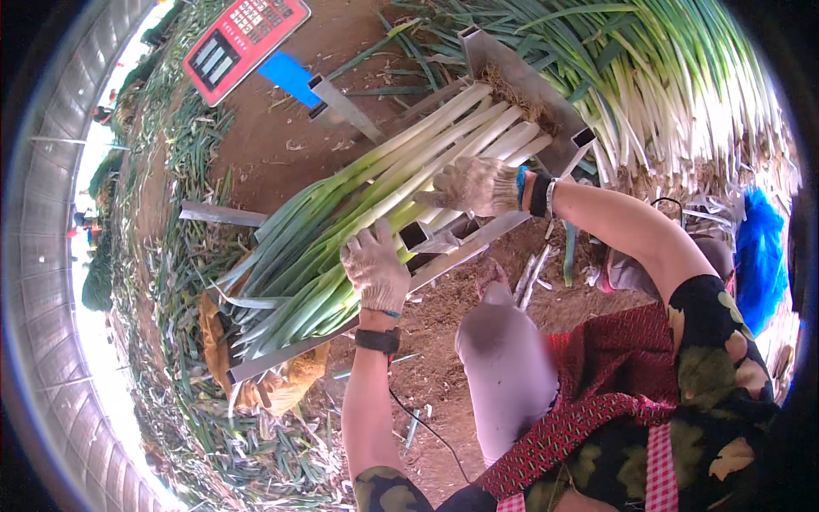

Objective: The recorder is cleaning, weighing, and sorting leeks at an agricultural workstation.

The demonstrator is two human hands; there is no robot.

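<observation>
A big bundle of long green onions [418, 183] lies slantwise in a metal frame [520, 72], roots against the upright plate at upper right and green leaves trailing to lower left. My left hand [375, 269], in a pale work glove, rests on the near side of the green leaves, its fingers partly spread. On the white stalks nearer the roots lies my right hand [479, 186], gloved likewise, fingers stretched across them and slightly bent. Neither hand appears closed round a stalk. The undersides of both hands are hidden.
A red scale display [246, 44] with keys stands at upper left. More green onions [665, 77] are heaped at upper right. An orange-yellow sack [290, 384] sits under the leaf end. Loose leaves [171, 256] litter the ground at left. Blue plastic [759, 260] lies at right.
</observation>
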